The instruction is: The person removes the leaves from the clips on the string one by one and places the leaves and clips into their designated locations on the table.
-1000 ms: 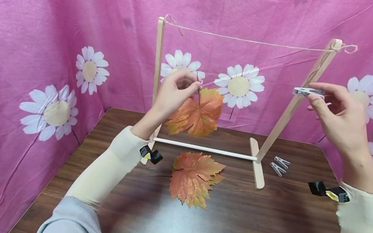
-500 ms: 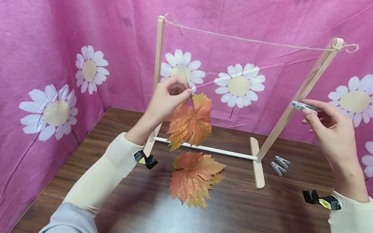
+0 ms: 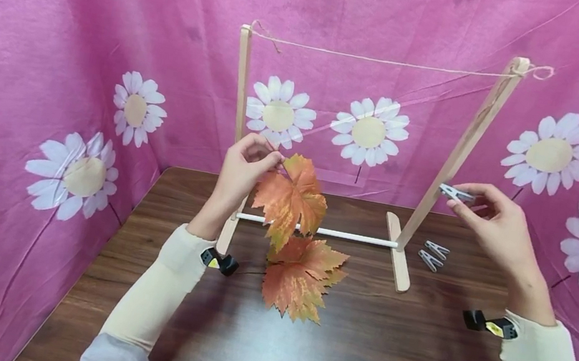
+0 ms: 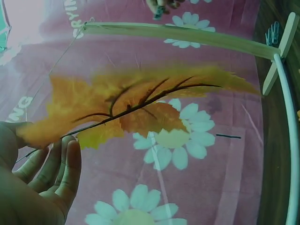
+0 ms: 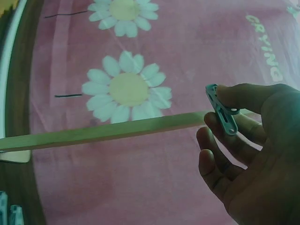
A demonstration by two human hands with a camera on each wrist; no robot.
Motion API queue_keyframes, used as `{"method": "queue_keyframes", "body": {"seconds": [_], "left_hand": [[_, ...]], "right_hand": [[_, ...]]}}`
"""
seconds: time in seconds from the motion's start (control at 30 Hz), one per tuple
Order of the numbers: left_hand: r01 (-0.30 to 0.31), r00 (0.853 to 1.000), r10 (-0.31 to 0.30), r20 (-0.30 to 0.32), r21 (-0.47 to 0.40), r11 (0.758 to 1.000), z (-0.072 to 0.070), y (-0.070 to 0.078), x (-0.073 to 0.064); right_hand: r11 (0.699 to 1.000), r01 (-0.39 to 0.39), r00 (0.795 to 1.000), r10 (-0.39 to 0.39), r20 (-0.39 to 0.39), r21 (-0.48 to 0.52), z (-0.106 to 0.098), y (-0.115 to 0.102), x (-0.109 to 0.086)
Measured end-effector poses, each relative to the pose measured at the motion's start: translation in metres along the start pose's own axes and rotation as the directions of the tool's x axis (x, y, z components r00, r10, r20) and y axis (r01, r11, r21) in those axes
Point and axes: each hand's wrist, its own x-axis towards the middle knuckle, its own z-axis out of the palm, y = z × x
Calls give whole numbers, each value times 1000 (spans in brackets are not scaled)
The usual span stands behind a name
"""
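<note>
My left hand (image 3: 243, 168) pinches the dark stem of an orange-yellow artificial leaf (image 3: 294, 197), which hangs in front of the left part of a wooden stand. In the left wrist view the leaf (image 4: 136, 105) is seen nearly edge-on, stem between thumb and fingers. Over to the right, my right hand (image 3: 499, 223) holds a grey clothespin (image 3: 456, 193) between thumb and index finger, in front of the stand's right post (image 3: 462, 145). The right wrist view shows that clothespin (image 5: 222, 110) up close. Another pile of leaves (image 3: 301, 283) lies on the table below the held leaf.
A thin string (image 3: 377, 60) runs between the tops of the stand's two posts. A white rod (image 3: 354, 237) joins their feet. Two more clothespins (image 3: 432, 257) lie on the brown table (image 3: 355, 342) right of the stand. A pink flowered cloth (image 3: 385, 6) hangs behind.
Both hands have come down, the left also shifting leftward with the leaf and the right leftward with its clothespin. The leaf now overlaps the top of the pile in the head view.
</note>
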Motion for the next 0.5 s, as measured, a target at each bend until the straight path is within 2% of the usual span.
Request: {"method": "queue_keyframes", "body": {"seconds": [0.23, 0.5], "left_hand": [[15, 998, -18, -52, -56, 998, -5, -16, -11], [2, 991, -20, -129, -143, 990, -9, -42, -24]], "right_hand": [[999, 14, 999, -13, 31, -32, 11, 23, -10], [999, -15, 998, 18, 65, -44, 21, 49, -25]]}}
